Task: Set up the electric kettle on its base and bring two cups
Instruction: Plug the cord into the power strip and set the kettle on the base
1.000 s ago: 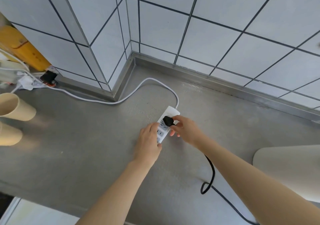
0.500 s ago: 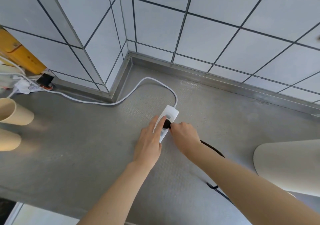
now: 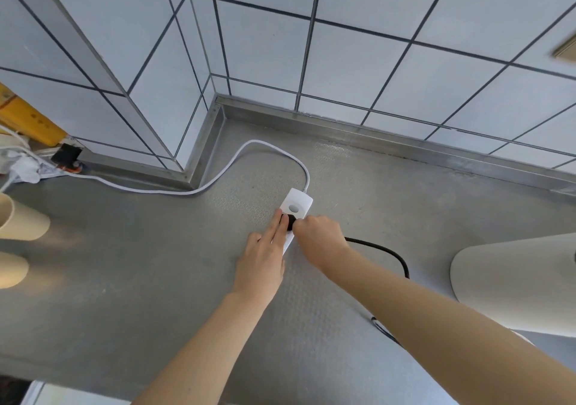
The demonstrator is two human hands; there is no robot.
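A white power strip (image 3: 296, 203) lies on the grey steel counter (image 3: 140, 264). My left hand (image 3: 261, 261) presses flat on the strip with straight fingers. My right hand (image 3: 318, 239) grips the black plug (image 3: 290, 220), which sits against a socket of the strip. The plug's black cord (image 3: 386, 253) curves off to the right and under my right forearm. A cream kettle (image 3: 514, 283) shows at the right edge, partly cut off. Two beige cups (image 3: 18, 220) (image 3: 11, 269) lie at the left edge.
The strip's white cable (image 3: 224, 171) runs left along the counter to a cluttered corner with a yellow box (image 3: 28, 118) and a small black object (image 3: 67, 155). Tiled walls meet in a corner behind the strip. The counter's front edge runs along the bottom left.
My right hand brought the black plug down from above the strip onto its socket. The left hand's fingers straightened and slid forward on the strip. The black cord shifted right.
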